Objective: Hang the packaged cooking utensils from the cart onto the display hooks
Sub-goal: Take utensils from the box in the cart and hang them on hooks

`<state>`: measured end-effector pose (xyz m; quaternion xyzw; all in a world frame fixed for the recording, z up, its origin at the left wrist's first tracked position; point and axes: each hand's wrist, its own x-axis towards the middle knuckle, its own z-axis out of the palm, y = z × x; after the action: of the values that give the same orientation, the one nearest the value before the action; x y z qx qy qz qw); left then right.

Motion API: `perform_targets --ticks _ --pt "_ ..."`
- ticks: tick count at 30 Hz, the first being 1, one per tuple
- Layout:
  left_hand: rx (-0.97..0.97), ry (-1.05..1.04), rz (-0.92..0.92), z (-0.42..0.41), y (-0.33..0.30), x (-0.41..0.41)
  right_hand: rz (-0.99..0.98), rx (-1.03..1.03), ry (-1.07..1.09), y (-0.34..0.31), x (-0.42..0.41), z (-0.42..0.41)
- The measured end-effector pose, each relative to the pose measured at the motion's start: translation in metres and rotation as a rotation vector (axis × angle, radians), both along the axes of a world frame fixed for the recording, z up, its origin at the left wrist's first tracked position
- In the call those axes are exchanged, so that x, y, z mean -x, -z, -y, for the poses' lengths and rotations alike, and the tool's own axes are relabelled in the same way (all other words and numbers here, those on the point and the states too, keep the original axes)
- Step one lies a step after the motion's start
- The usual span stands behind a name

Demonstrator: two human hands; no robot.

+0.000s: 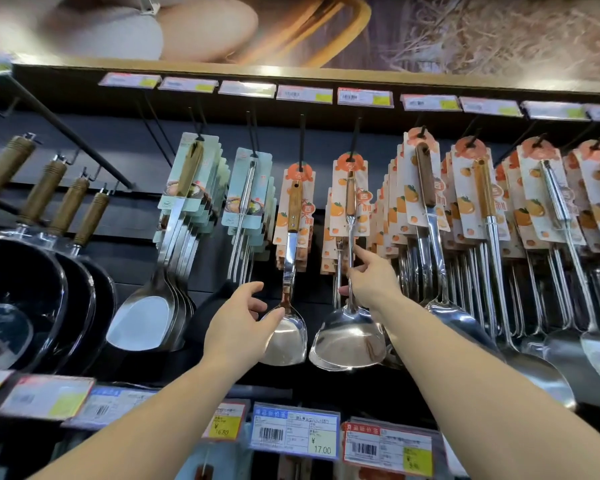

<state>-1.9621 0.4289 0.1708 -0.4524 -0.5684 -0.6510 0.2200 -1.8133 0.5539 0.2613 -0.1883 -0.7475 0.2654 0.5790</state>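
- Nearest the camera, price labels in clear holders (294,430) line the lower shelf edge.
- Left hand (238,327) has its fingers curled around the blade edge of a polished steel spatula with a wooden handle and orange-printed card (289,306), which hangs from a black display hook (302,136).
- Right hand (369,282) grips the thin steel shaft of a second polished steel spatula on a matching orange card (350,320), index finger extended upward; it hangs on the neighbouring black hook (355,135).
- Judgement: both utensils are stiff, moderately heavy at the blade, smooth and slippery; the shaft or wooden handle offers the surest hold, while the card tears easily.
- Farther back, black woks with wooden handles (32,306) hang at left.
- Cart is not visible.
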Motion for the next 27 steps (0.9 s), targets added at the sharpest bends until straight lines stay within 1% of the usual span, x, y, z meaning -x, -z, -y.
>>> perform_targets --ticks 5,9,12,15,18,21,27 --pt "0.012 0.012 -0.025 0.004 -0.002 -0.002 0.016 0.023 0.028 0.0 0.006 -0.011" --pt "0.025 0.034 -0.018 0.006 -0.001 -0.001 0.143 -0.047 0.173 0.009 0.004 -0.004" --pt "0.047 0.02 -0.021 0.006 0.002 -0.002 0.179 -0.05 0.193 0.021 -0.002 0.014" --pt "0.063 -0.045 -0.075 0.004 0.004 -0.012 0.221 -0.076 0.214 0.039 -0.011 0.033" --pt "0.094 -0.198 -0.219 -0.003 0.007 -0.029 0.242 -0.102 0.236 0.058 -0.023 0.048" --pt "0.144 -0.268 -0.342 -0.01 0.012 -0.056 0.302 -0.242 0.381 0.075 -0.043 0.061" --pt "0.207 -0.175 -0.469 -0.018 0.019 -0.126 0.372 -0.464 0.715 0.108 -0.129 0.069"
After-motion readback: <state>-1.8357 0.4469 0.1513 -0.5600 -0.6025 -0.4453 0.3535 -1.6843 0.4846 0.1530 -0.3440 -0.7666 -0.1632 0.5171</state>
